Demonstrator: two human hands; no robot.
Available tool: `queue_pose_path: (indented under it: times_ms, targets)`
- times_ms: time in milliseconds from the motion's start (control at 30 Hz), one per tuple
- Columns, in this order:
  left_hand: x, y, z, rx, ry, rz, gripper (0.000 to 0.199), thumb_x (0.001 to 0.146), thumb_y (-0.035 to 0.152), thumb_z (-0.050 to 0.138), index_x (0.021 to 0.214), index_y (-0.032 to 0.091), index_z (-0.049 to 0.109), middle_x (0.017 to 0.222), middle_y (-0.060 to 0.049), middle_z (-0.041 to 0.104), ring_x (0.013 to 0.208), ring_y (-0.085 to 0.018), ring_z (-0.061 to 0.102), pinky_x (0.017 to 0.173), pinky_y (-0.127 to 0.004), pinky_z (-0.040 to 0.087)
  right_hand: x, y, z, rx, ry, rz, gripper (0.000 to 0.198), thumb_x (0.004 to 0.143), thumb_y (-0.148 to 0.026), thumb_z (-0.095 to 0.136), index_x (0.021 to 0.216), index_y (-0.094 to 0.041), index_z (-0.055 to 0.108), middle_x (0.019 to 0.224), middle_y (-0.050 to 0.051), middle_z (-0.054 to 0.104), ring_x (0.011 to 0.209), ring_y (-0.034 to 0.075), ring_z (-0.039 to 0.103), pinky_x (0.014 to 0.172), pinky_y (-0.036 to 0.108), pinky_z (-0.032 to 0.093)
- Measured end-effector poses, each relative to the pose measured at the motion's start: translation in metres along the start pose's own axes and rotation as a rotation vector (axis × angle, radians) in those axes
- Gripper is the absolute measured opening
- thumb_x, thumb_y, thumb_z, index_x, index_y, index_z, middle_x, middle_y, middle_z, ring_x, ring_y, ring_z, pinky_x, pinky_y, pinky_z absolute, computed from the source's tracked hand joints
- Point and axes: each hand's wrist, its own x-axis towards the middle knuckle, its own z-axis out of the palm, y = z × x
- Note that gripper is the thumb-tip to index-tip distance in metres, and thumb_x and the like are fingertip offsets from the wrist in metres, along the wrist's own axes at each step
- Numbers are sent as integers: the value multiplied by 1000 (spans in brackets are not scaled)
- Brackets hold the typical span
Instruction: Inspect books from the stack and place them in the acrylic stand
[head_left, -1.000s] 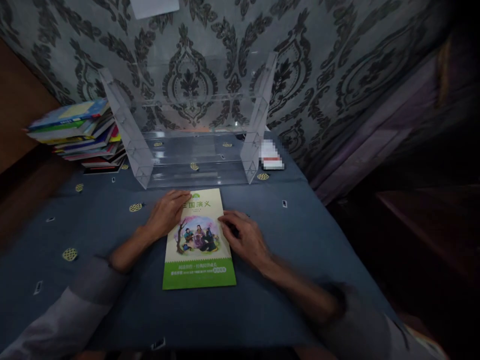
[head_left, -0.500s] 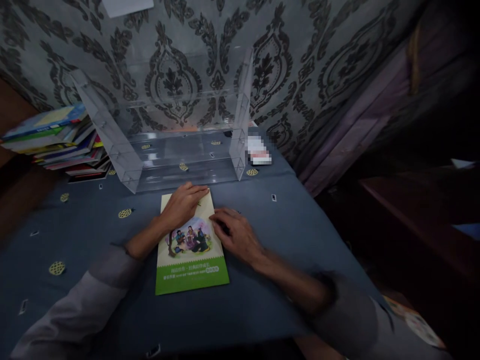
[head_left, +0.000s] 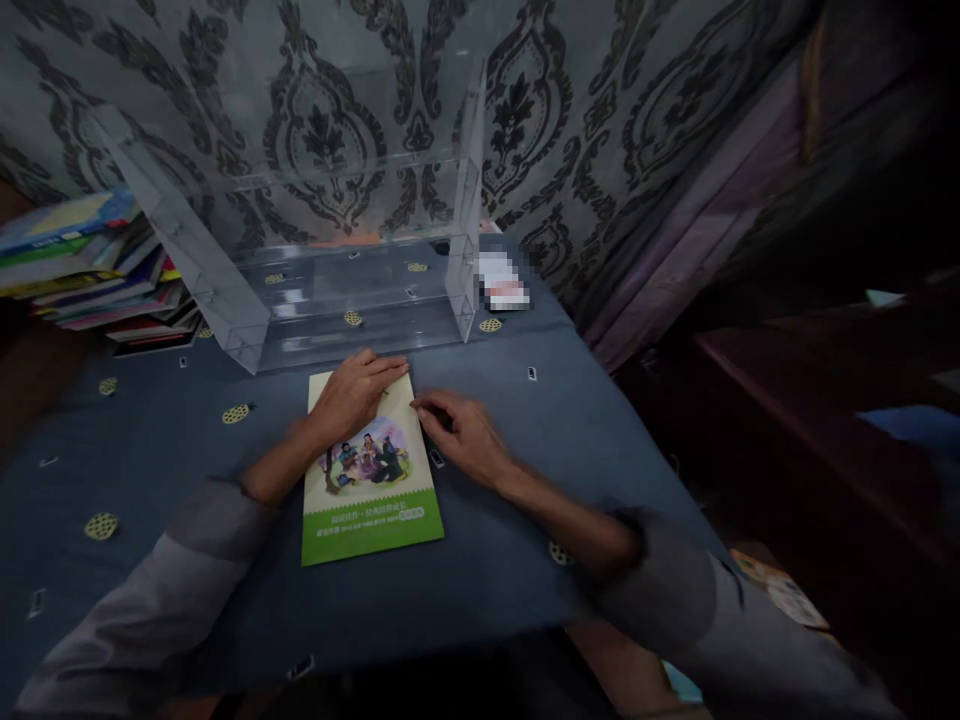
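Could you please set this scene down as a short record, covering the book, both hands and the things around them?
Book: lying flat, cover up, pale above with a green band below
Left hand: laid flat across the book's upper part
Right hand: curled, at the book's right edge
Clear rack: standing beyond the book
Pile of books: left of the rack
Tablecloth: blue, pineapple prints

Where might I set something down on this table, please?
Free: between the book stack and left forearm; between the right hand and the table's right edge. Crowded: the middle, with the book beneath the left hand and the clear rack beyond.
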Motion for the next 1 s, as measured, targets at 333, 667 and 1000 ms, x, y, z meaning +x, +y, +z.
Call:
queue_pose_path:
  times_ms: [333, 667, 1000]
  targets:
    - [-14, 14, -5, -58, 25, 104, 45, 95, 7, 45, 134, 22, 63, 132, -7, 68, 100, -23, 58, 84, -39, 47, 9, 22, 5, 251, 99, 109, 27, 94, -28, 49, 110, -16, 66, 100, 11, 74, 86, 22, 70, 71, 35, 56]
    - [-46, 52, -15, -106, -32, 144, 45, 96, 6, 41, 132, 22, 64, 129, -5, 70, 104, -23, 59, 86, -40, 48, 9, 23, 3, 230, 92, 65, 28, 95, -32, 49, 111, -19, 68, 104, 8, 74, 90, 21, 69, 72, 33, 55]
    - [-89, 99, -22, -141, -74, 231, 50, 89, 0, 42, 129, 21, 64, 132, -5, 68, 113, -23, 61, 91, -42, 46, 8, 18, 1, 152, 89, -18, 26, 94, -29, 49, 108, -19, 68, 103, 7, 75, 90, 20, 69, 76, 33, 55]
